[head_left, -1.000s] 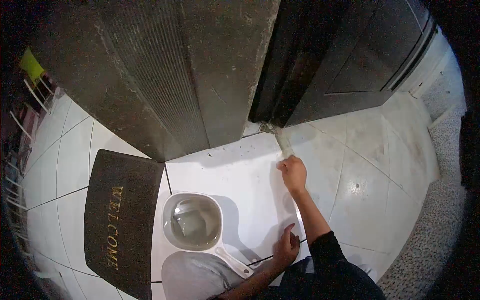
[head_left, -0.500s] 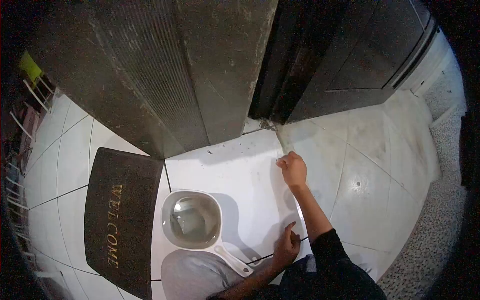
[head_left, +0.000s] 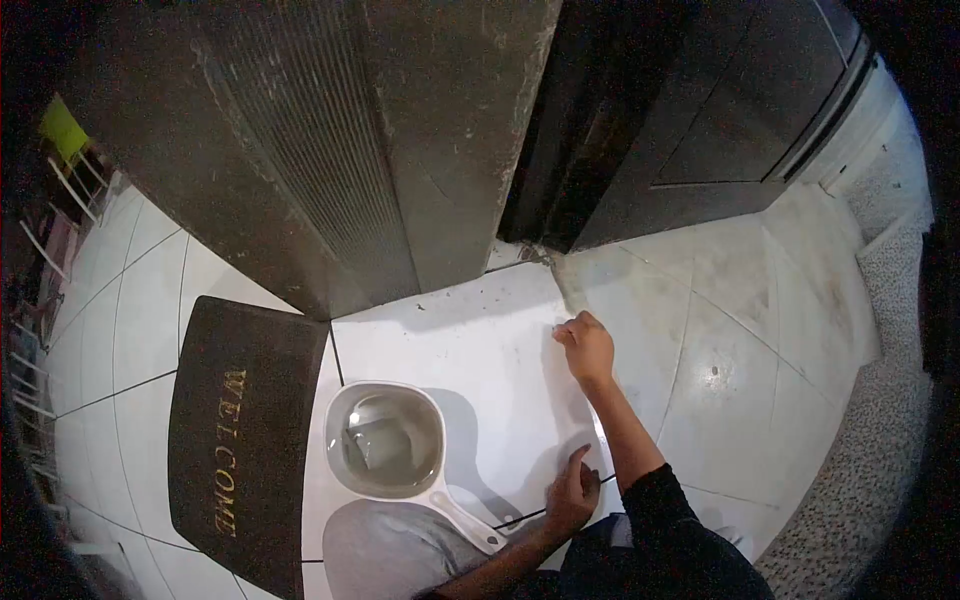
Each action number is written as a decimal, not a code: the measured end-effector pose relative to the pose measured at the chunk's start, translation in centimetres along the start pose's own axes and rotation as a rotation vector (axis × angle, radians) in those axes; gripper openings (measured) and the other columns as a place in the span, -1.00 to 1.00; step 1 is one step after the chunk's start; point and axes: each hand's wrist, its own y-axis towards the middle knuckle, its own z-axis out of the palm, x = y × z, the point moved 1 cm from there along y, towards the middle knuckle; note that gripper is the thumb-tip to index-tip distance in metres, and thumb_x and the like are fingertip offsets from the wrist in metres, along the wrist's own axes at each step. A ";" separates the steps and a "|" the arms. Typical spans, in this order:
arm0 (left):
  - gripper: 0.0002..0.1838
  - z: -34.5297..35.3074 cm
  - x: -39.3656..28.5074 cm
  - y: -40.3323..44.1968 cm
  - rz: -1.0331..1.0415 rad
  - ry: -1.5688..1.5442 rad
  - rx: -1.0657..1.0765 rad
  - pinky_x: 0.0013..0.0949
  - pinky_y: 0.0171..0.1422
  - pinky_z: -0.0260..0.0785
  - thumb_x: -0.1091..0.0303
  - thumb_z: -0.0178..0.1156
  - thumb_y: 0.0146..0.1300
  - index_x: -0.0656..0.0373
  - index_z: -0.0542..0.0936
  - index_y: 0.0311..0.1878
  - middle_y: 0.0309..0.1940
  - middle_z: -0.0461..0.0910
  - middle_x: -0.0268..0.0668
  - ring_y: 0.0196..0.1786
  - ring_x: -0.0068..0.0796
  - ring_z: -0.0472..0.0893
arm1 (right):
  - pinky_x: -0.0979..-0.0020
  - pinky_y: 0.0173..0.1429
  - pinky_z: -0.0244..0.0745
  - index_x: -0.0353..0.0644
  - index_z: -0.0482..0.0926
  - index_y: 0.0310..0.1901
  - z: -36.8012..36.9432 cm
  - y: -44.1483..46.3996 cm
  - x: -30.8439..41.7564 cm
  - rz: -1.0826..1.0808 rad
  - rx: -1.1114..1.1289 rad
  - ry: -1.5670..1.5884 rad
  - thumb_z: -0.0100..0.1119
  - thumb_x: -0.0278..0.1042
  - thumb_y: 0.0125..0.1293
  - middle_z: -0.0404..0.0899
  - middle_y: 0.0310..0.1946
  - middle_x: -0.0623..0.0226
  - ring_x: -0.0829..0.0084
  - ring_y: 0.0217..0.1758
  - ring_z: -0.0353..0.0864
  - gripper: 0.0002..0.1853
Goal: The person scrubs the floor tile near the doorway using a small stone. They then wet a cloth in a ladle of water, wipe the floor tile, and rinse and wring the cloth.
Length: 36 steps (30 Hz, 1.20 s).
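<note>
My right hand (head_left: pixel 585 350) is closed, its fingers bent together low over the white floor tile (head_left: pixel 490 350), near the line where it meets the greyer tiles. Whatever its fingertips pinch, if anything, is too small to make out. Closer to my body, my left hand (head_left: pixel 573 492) is held loosely above the floor, one finger stretched out and the others partly curled, with nothing visible in it. A white long-handled water dipper (head_left: pixel 436 440) stands to the left of my hands. Clear liquid fills part of it, and its handle points toward my left forearm.
A dark doormat (head_left: pixel 245 440) lettered "WELCOME" lies at the left. A dark ridged panel (head_left: pixel 300 150) rises in front, beside a dark door (head_left: pixel 720 130). Greyer tiles (head_left: pixel 730 330) stretch to the right, ending at a speckled edge (head_left: pixel 850 480). My knee (head_left: pixel 390 545) is below the dipper.
My right hand has shifted very slightly toward me along the tile edge, still closed. The left hand and the dipper look nearly the same.
</note>
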 end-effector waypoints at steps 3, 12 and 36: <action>-0.58 0.2 0.1 -0.1 -0.011 0.039 0.001 -0.08 -0.31 0.31 0.47 0.01 0.16 0.25 0.27 0.12 -0.51 0.45 -0.06 -0.38 -0.04 0.50 | 0.19 -0.29 0.40 -0.14 0.59 -0.53 0.9 1.5 -0.5 0.045 -0.007 -0.038 0.18 -0.38 -0.03 0.50 -0.47 0.18 0.14 -0.34 0.51 -0.94; -0.55 0.0 -0.1 0.1 0.011 0.047 -0.025 -0.18 -0.30 0.33 0.47 0.05 0.15 0.23 0.26 0.13 -0.54 0.41 -0.15 -0.44 -0.17 0.47 | 0.21 -0.31 0.40 -0.19 0.56 -0.54 0.7 2.7 -0.9 0.159 -0.101 -0.143 0.23 -0.31 -0.04 0.48 -0.49 0.18 0.12 -0.38 0.50 -0.86; -0.58 -0.3 -1.1 0.0 -0.048 0.046 0.046 -0.18 -0.31 0.32 0.46 0.02 0.17 0.26 0.27 0.13 -0.53 0.40 -0.14 -0.42 -0.17 0.47 | 0.17 -0.28 0.41 -0.17 0.57 -0.52 0.2 3.0 -1.6 0.023 -0.108 -0.203 0.21 -0.32 -0.04 0.48 -0.46 0.17 0.11 -0.35 0.49 -0.89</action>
